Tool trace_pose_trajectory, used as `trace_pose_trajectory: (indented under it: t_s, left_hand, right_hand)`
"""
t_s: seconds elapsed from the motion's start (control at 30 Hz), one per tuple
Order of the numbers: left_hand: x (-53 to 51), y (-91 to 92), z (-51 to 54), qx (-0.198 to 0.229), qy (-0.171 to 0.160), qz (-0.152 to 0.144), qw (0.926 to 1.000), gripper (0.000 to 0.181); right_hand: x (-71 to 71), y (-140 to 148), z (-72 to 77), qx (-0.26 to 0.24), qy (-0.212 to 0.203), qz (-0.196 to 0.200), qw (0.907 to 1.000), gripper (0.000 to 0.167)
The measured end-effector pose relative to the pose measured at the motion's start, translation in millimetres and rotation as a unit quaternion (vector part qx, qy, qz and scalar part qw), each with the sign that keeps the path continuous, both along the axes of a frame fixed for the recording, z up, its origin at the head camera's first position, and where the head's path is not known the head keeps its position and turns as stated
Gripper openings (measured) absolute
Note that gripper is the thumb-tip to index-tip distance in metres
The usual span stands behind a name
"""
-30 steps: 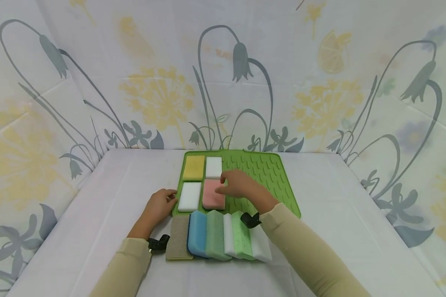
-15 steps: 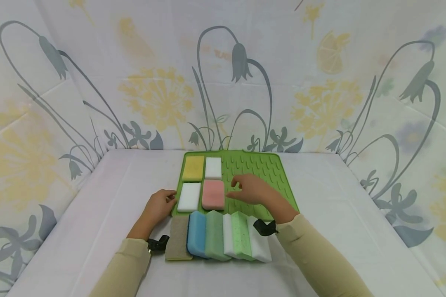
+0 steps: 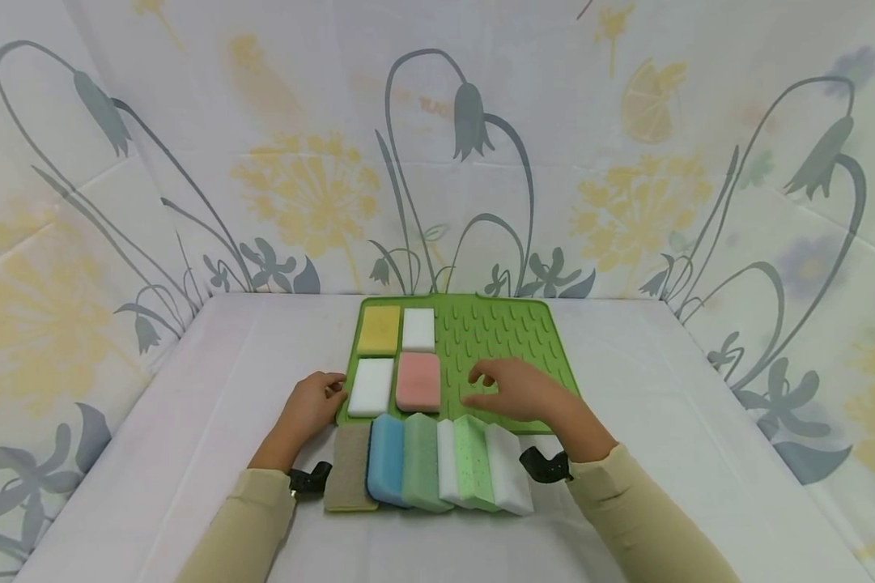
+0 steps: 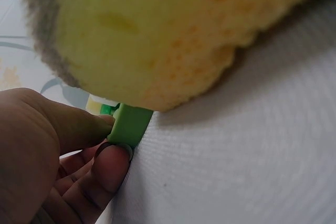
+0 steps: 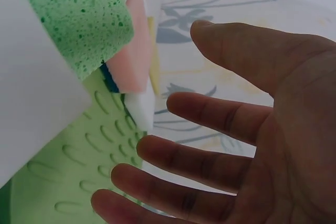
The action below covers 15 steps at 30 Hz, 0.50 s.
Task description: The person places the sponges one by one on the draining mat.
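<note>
On the green mat lie a yellow sponge, two white sponges and a pink sponge, in two rows at its left side. My left hand is at the mat's left edge; in the left wrist view its thumb and fingers pinch the green rim. Above the mat, right of the pink sponge, my right hand holds nothing, its fingers spread apart in the right wrist view. The white sponge at the end of the front row is nearest to its wrist.
In front of the mat, a row of overlapping sponges runs from grey-brown through blue and dull green to light green and white. A flower-patterned cloth stands behind the white-covered table.
My right hand has left the pink sponge and moved right and toward the front of the mat. The left hand and the sponges stay where they were.
</note>
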State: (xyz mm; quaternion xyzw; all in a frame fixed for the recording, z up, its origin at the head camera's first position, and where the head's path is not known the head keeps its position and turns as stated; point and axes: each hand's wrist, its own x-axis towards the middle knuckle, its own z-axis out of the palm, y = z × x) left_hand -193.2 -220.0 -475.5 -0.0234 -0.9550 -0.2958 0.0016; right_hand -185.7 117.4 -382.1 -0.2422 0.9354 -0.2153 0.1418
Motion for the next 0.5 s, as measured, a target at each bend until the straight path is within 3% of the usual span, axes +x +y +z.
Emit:
trace_pose_trajectory:
  t_s: [0.5]
  left_hand:
    - [0.1, 0.3, 1.3, -0.004, -0.009, 0.002, 1.0000, 0.038]
  right_hand:
    - [17.3, 27.4, -10.2, -0.021, -0.035, -0.017, 0.9990, 0.043]
